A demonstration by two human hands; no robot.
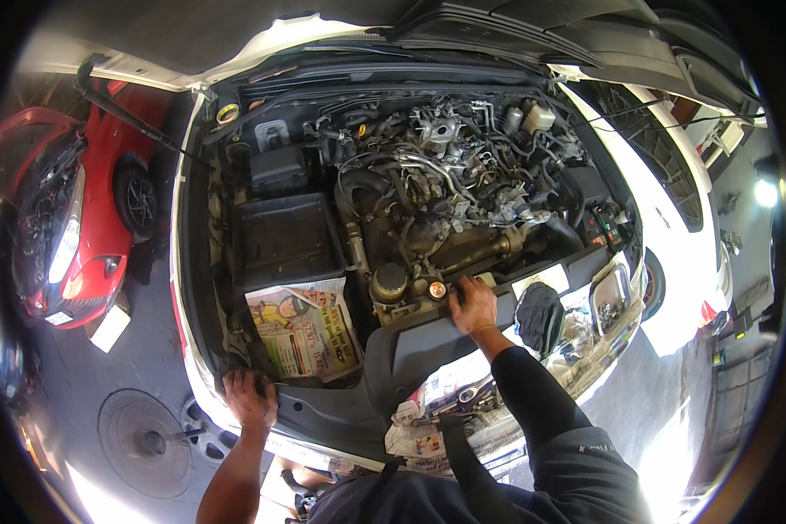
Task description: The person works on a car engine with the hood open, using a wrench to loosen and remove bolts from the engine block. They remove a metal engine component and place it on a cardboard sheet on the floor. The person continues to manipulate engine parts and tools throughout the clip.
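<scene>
My left hand (251, 398) leans on the front left edge of the engine bay, thumb apart from its bent fingers, with nothing clear in it. At the front centre my right hand (473, 306) has its fingers curled over the rear edge of the black plastic front cover (415, 349). Just left of those fingers is a round cap with an orange and white top (437, 290). A dark round reservoir (389, 283) stands beside that cap. Behind them lies the exposed engine (445, 192), with bare metal pipes and hoses. My right fingertips are partly hidden.
A newspaper sheet (301, 327) lies in the front left of the bay, by an open black box (284, 237). On the front edge are wrenches (467, 397) on newspaper, a black cloth-like bundle (540, 319) and a metal tray (611, 297). A red car (105, 201) stands left.
</scene>
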